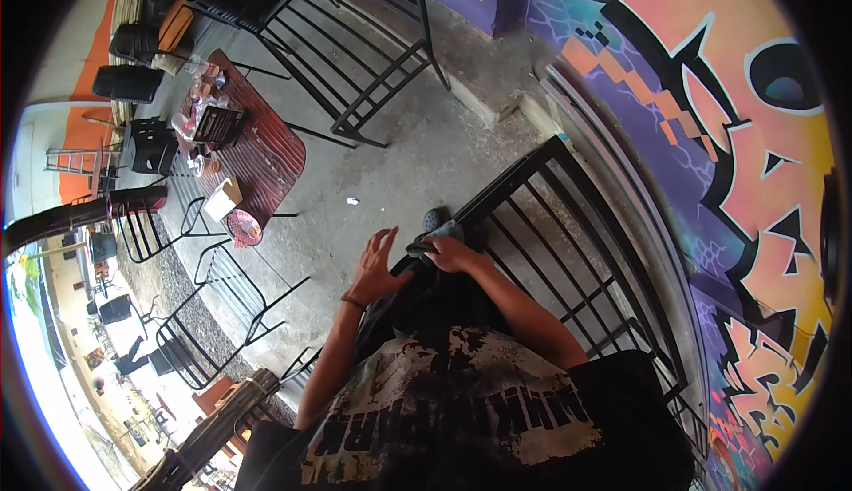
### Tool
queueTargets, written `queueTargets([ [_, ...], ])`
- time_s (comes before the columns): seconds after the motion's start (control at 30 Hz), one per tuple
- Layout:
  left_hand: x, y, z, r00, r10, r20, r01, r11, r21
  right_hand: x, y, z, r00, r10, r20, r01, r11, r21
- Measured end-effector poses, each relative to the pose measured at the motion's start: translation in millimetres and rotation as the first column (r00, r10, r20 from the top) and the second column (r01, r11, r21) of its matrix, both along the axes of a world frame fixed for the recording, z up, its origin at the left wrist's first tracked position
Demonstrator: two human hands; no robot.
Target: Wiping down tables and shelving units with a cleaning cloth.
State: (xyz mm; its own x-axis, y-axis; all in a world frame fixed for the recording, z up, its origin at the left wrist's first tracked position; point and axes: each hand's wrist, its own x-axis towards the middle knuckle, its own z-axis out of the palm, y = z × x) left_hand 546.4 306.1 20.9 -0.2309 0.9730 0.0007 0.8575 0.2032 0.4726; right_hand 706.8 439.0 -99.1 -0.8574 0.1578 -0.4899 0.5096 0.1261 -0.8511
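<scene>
My right hand [452,255] is closed around a dark, folded cloth-like item [427,246]; exactly what it is cannot be made out. Just beyond that hand, a greyish piece of the same or another cloth lies against the end of a black slatted metal bench [542,158]. My left hand [377,267] is held in the air to the left, fingers apart and nothing in it. A dark band circles the left wrist. Below the hands, a grey perforated clog [434,218] shows on the concrete floor [333,238].
A red-brown ridged table [279,165] at left bears a black box [219,125], a paper carton [224,199], a checked-paper-lined basket [245,227] and cups. Metal chairs [233,284] and another slatted bench [346,51] stand around. A painted mural wall [639,91] rises at right.
</scene>
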Motion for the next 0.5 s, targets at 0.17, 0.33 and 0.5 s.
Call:
queueTargets([
  [0.17,11,74,-15,0.754,0.072,0.653,0.139,0.954,-0.266,22,41,48,0.916,-0.101,-0.389,0.060,0.991,-0.115],
  [0.33,21,143,-34,0.823,0.232,0.519,0.179,0.761,-0.624,76,113,34,0.891,-0.434,-0.133,0.415,0.897,-0.149],
  [0.5,18,165,-58,0.605,0.480,0.636,-0.020,0.807,-0.590,110,218,30,0.678,-0.603,-0.421,0.732,0.500,0.463],
])
